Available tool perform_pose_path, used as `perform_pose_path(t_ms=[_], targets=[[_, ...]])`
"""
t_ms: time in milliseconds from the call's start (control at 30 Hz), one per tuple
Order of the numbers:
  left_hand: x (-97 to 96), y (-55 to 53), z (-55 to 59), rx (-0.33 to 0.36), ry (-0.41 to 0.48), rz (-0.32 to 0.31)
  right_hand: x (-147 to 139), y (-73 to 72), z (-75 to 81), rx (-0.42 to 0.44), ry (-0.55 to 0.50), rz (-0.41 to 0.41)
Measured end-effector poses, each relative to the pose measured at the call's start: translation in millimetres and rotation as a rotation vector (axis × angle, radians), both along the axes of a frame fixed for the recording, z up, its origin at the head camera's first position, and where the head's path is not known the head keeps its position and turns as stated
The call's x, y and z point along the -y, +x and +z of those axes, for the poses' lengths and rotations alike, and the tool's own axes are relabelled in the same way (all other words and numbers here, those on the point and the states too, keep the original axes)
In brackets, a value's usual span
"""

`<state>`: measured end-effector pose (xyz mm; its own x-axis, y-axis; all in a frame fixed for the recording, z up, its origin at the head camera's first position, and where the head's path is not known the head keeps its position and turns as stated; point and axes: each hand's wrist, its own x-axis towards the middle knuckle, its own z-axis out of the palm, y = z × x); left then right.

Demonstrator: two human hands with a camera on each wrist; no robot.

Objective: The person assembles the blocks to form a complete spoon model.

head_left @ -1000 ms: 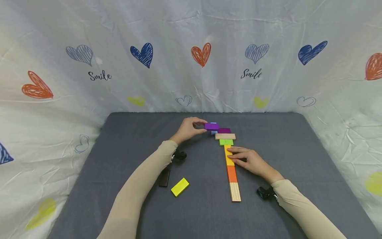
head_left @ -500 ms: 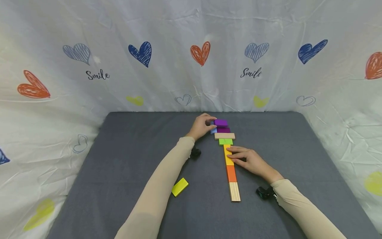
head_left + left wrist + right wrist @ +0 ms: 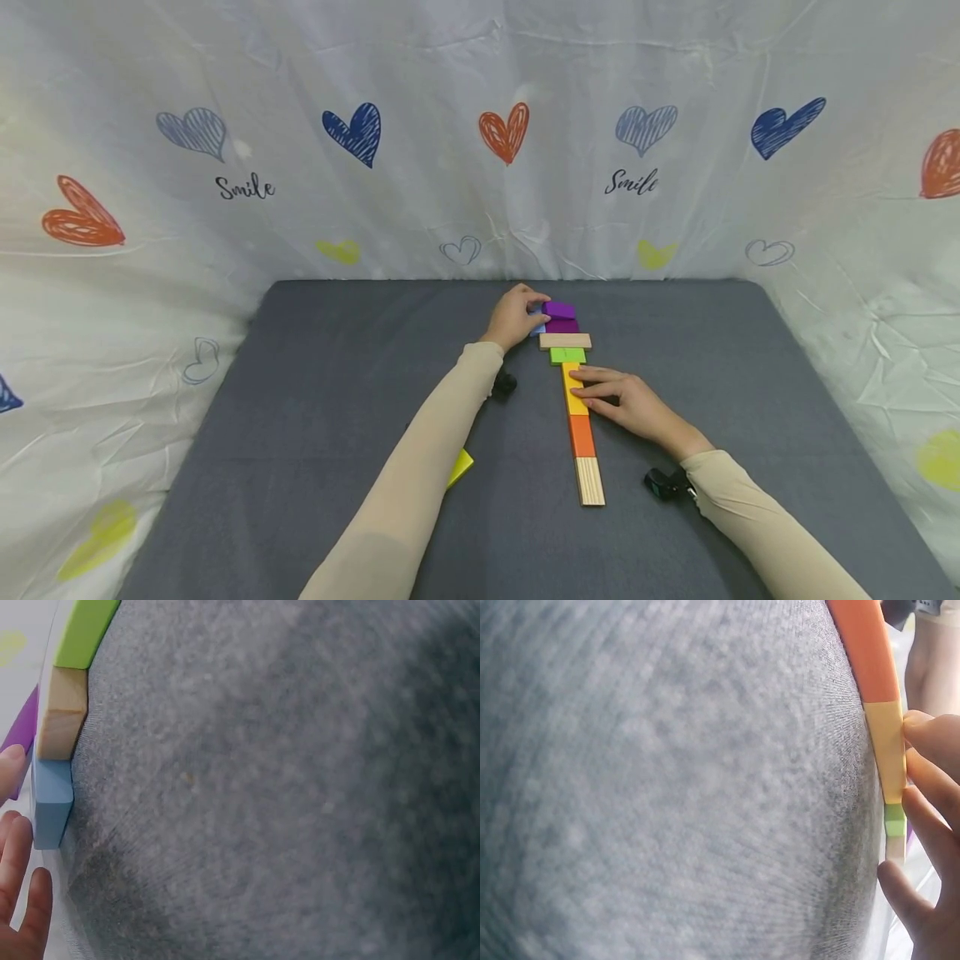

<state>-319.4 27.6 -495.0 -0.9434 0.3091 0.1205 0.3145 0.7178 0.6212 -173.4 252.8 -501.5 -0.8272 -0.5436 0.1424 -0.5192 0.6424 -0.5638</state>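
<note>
At the far end of a row of blocks, my left hand (image 3: 516, 318) pinches a purple block (image 3: 559, 310) by its left end. This block appears just above or behind a darker purple block (image 3: 562, 326); contact is unclear. A light blue block (image 3: 54, 799) sits below the left fingers, mostly covered in the head view. My right hand (image 3: 633, 406) rests its extended fingertips on the orange-yellow block (image 3: 574, 389) in the middle of the row. Around it lie a green block (image 3: 567, 356), a plain wooden block (image 3: 565, 341) and an orange block (image 3: 581, 436).
A striped wooden block (image 3: 589, 482) forms the near end of the row. Left of it, a loose yellow block (image 3: 460, 468) is partly covered by the left sleeve (image 3: 420, 479). A white curtain (image 3: 450, 192) hangs behind the grey table (image 3: 337, 375).
My left hand has moved right with the purple block, from over the blue block to beside the darker purple one. The left sleeve now covers the dark brown block. My right hand stays put.
</note>
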Motion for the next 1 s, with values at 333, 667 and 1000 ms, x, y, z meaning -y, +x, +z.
perform_pose_path(t_ms=[333,667,1000], targets=[[-2.9,4.2,5.1,0.03,-0.031,0.032,0.0,0.8,0.5,0.011,0.0,-0.007],[-6.2,6.8,8.8,0.048,-0.032,0.033,-0.5,-0.3,0.3,-0.001,0.004,-0.004],[-5.3,5.1,7.2,0.068,-0.032,0.006,-0.2,0.3,0.4,-0.01,-0.004,-0.001]])
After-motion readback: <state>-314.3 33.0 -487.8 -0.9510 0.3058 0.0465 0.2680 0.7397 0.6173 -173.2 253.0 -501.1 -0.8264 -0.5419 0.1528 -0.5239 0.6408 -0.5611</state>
